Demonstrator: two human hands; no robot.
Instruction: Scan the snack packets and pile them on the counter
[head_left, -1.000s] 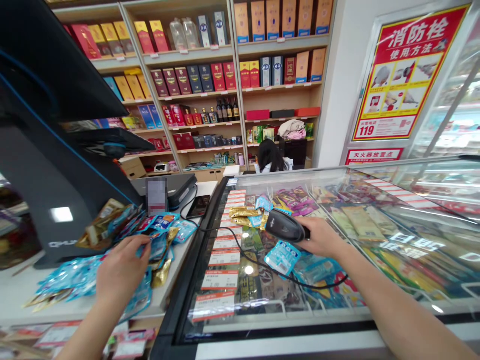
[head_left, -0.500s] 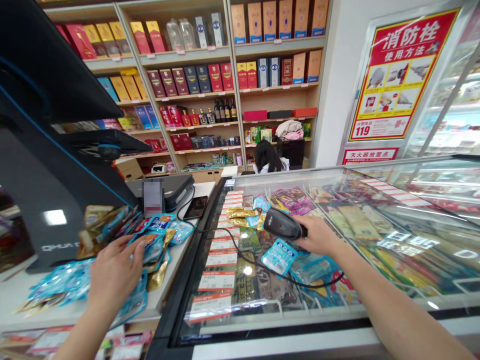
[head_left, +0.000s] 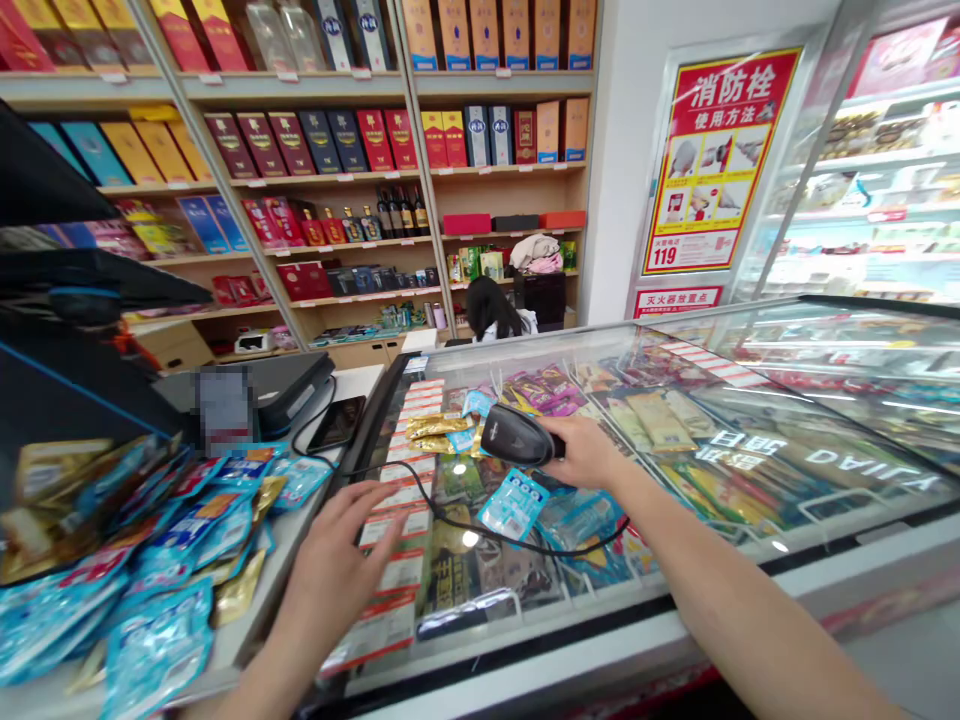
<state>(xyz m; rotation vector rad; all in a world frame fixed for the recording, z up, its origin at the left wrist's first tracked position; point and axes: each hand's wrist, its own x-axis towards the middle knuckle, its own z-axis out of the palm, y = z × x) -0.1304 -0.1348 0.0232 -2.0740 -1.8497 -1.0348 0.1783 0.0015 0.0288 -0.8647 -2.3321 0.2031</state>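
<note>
My right hand grips a black barcode scanner, held over the glass top of a chest freezer. Its black cable loops across the glass. A blue snack packet lies flat on the glass just below the scanner. Gold packets and more blue ones lie beyond the scanner's head. My left hand hovers near the freezer's left edge, fingers apart, with nothing in it. To its left, a heap of blue and gold snack packets covers the counter.
A dark monitor stand rises at the left. Behind the heap sits a black box-like device, with a phone beside it. A person is beyond the freezer, before shelves of boxed bottles.
My left hand has left the packet heap and moved right to the freezer's edge. The view has turned right, while my right hand still holds the scanner above the glass.
</note>
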